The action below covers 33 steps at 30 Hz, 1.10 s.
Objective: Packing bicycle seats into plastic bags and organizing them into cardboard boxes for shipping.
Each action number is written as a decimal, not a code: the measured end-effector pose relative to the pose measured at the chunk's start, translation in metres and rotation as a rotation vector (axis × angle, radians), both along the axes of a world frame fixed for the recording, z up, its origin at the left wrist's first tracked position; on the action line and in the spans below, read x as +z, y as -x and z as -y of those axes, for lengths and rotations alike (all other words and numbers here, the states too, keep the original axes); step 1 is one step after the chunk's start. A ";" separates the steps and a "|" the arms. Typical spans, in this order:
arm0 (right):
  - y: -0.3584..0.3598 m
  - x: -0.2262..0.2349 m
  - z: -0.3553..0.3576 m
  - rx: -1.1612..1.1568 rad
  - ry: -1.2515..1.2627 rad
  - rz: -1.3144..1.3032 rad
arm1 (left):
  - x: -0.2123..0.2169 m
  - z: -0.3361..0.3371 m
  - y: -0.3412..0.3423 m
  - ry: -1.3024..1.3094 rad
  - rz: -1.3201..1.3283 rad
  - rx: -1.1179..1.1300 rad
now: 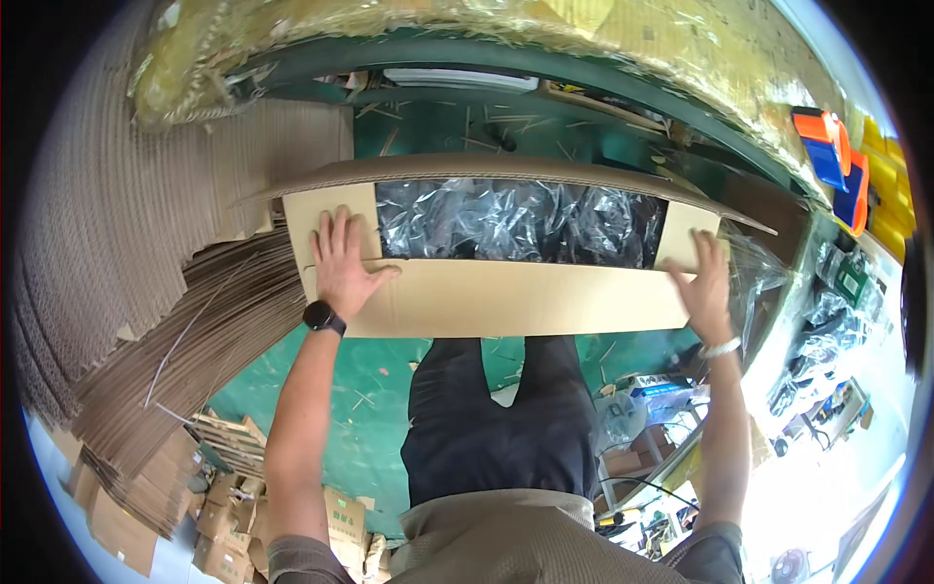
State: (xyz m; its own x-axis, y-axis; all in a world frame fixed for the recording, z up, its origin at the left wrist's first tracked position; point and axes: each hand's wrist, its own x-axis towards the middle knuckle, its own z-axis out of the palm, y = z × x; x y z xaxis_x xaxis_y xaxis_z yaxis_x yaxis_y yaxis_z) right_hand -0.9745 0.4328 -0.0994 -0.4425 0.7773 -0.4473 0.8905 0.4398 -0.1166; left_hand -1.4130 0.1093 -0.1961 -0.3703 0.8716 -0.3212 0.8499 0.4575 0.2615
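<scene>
A long cardboard box [525, 300] lies crosswise in front of me, its near long flap folded inward and its far long flap [506, 171] standing up. Between its two short end flaps show dark contents wrapped in clear plastic [516, 220]. My left hand [342, 265] rests on the left end flap and the near flap, fingers spread, with a black watch [323, 316] on the wrist. At the other end, my right hand [708, 290] touches the box's right corner with fingers apart, slightly blurred. A white band circles that wrist. Neither hand grips a thing.
Tall stacks of flat cardboard [107, 185] fill the left side. Beyond the box runs a bench edge covered in yellowish film [467, 24]. Orange-and-blue tape dispensers [832, 161] are at far right. Cartons [222, 526] and a wooden pallet [231, 440] sit lower left on the littered green floor.
</scene>
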 end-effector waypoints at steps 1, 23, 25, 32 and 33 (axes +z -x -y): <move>0.002 0.004 0.029 0.063 0.029 -0.062 | -0.002 0.003 -0.003 0.010 -0.016 0.009; -0.022 -0.081 0.170 0.472 0.080 -0.077 | 0.011 -0.105 -0.158 -0.066 0.085 -0.433; -0.026 -0.077 0.155 0.356 0.198 -0.257 | -0.005 -0.101 -0.162 -0.006 0.052 -0.354; -0.124 -0.100 0.003 -0.490 -0.596 -0.273 | -0.005 -0.107 -0.167 -0.021 -0.007 -0.385; -0.138 -0.108 -0.014 -0.642 -0.515 -0.184 | -0.012 -0.105 -0.170 -0.029 0.007 -0.392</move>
State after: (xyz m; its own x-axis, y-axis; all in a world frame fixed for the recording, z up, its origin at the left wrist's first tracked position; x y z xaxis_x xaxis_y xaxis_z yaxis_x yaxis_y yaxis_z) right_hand -0.8363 0.4470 -0.2072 0.1235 0.9900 0.0685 0.9723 -0.1069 -0.2081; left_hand -1.2431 0.2145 -0.2083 -0.0050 0.9552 -0.2961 0.9568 0.0906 0.2763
